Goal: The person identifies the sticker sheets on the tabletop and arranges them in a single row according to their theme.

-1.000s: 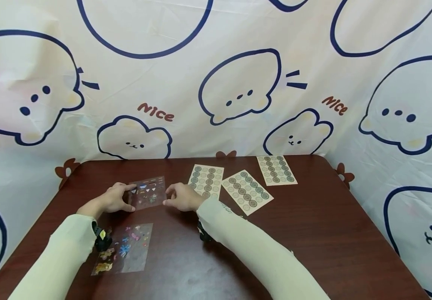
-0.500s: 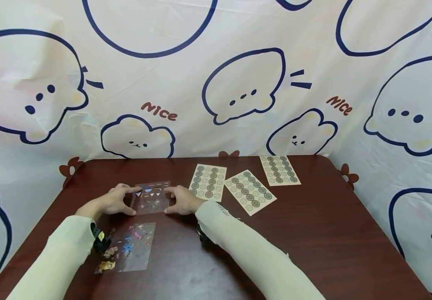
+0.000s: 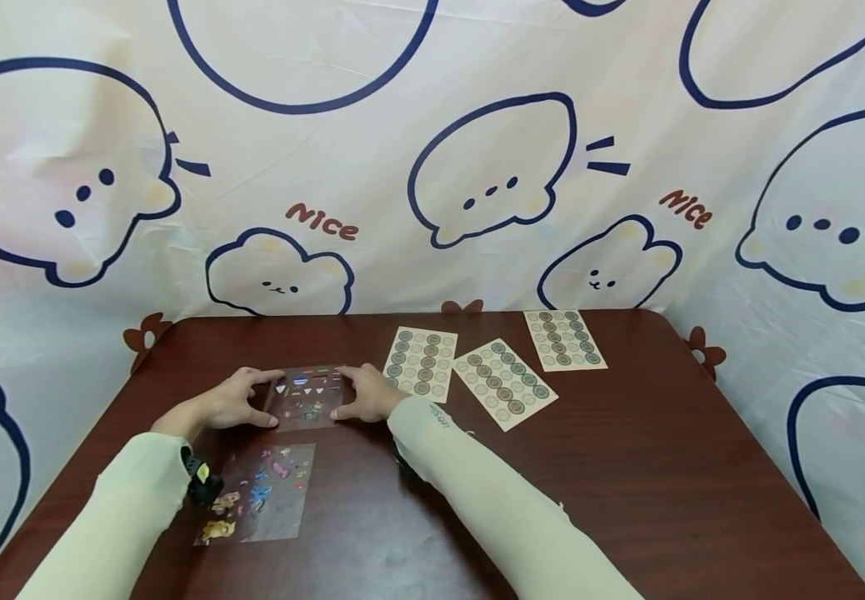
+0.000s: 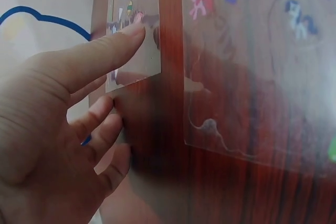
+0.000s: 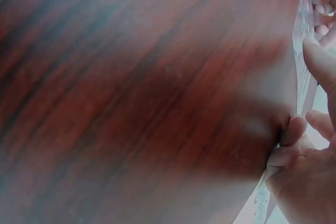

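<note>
A clear sticker sheet (image 3: 307,402) with small coloured pictures lies flat on the brown table (image 3: 522,500). My left hand (image 3: 232,402) is at its left side, thumb and index finger spread toward two corners. In the left wrist view the thumb (image 4: 118,45) is straight and rests over the sheet, while the other fingers bend loosely near the table. At the right side, my right hand (image 3: 369,395) touches the edge with thumb and index finger spread apart. The right wrist view shows its lower fingers (image 5: 294,132) bent against the table.
Nearer me lies a second clear sticker sheet (image 3: 275,508) with pony pictures, partly under my left wrist. Beyond my right hand are three cream sheets of round stickers: one left (image 3: 421,362), one middle (image 3: 506,382), one far right (image 3: 565,340). A patterned cloth (image 3: 372,167) hangs behind.
The sticker sheet between my hands has gone from tilted to nearly square and flat. My right thumb and index finger have spread apart along its edge.
</note>
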### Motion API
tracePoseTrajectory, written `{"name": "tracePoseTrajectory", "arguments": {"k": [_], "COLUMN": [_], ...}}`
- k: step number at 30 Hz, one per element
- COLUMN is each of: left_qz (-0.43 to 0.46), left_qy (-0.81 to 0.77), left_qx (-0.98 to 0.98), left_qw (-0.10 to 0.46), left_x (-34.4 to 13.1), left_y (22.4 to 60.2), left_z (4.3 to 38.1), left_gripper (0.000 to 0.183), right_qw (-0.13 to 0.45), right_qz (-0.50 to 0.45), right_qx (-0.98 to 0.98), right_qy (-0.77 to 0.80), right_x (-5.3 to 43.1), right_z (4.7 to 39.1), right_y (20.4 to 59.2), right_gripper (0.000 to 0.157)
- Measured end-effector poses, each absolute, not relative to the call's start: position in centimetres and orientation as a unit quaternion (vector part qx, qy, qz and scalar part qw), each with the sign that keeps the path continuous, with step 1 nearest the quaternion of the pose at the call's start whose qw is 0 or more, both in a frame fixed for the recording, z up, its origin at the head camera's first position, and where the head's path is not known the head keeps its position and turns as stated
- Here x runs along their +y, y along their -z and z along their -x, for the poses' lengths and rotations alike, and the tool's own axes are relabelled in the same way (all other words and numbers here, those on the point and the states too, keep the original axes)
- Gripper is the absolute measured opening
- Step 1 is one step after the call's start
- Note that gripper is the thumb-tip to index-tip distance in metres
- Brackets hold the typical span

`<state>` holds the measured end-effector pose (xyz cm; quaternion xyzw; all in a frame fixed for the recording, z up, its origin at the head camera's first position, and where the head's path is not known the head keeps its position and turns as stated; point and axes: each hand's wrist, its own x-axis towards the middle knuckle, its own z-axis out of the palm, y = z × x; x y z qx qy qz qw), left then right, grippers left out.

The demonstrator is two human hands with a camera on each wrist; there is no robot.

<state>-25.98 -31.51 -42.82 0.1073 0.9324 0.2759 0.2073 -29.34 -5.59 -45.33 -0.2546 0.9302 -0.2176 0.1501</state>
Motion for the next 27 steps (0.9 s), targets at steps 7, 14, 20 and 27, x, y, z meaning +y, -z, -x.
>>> {"name": "tracePoseTrajectory", "arguments": {"k": [7,14,20,27], "left_qz": [-0.102,-0.091,-0.095,-0.107], "left_qy": [-0.283,-0.275,-0.275,-0.282], "left_qx": [0.930,0.934,0.935,0.933], "left_qw": [0.209,0.210,0.205,0.194], "left_x": [-31.53,-31.37,-31.38,-31.31], "left_y": [43.04,43.15,43.55,43.66], "left_z": [25.89,26.07,26.28,26.37], "left_gripper": [0.092,0.093,0.092,0.091], "right_qw": [0.161,0.161,0.151,0.140], "right_qz": [0.236,0.232,0.231,0.215], "right_qx": [0.934,0.939,0.944,0.946], "right_qy": [0.215,0.196,0.179,0.199], "right_x": [-5.94,-6.11,-6.20,-6.24], "right_z": [29.38,29.12,29.06,29.02], "right_y": [44.96,44.64,44.67,44.86], "right_gripper": [0.086,0.083,0.082,0.078]}}
